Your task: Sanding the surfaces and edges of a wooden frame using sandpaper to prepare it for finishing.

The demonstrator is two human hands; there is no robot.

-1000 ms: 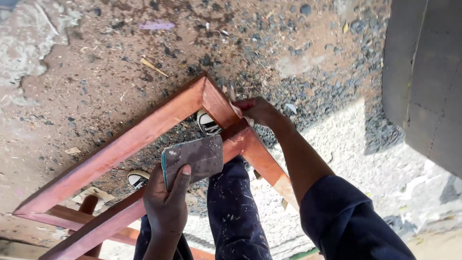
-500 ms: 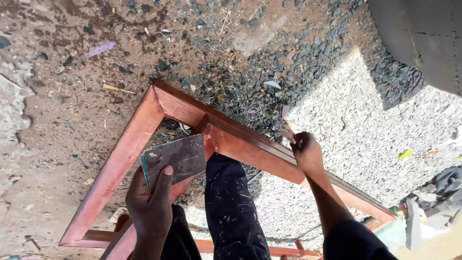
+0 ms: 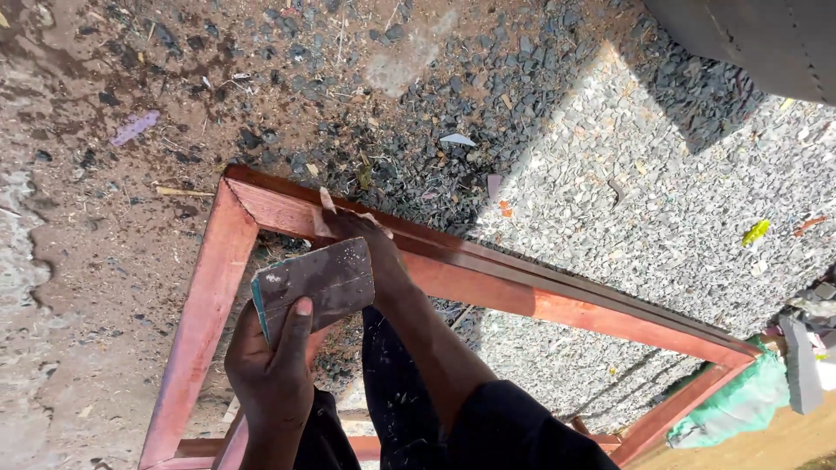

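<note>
Gravel ground [image 3: 610, 174], red wooden frame [image 3: 209, 287]; left hand [image 3: 270, 365] fingers pinching sandpaper sheet [image 3: 318, 283]; right hand [image 3: 361, 235] fingers pressed on frame

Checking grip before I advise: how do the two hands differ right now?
The left hand grips a grey sandpaper sheet clear of the wood; the right hand presses a smaller scrap onto the red-brown wooden frame. The left is nearer the camera, the right reaches to the far rail. Both are bare.

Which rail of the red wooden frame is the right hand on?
The far top rail, near its left corner; the right hand presses there, not on the left side rail.
</note>
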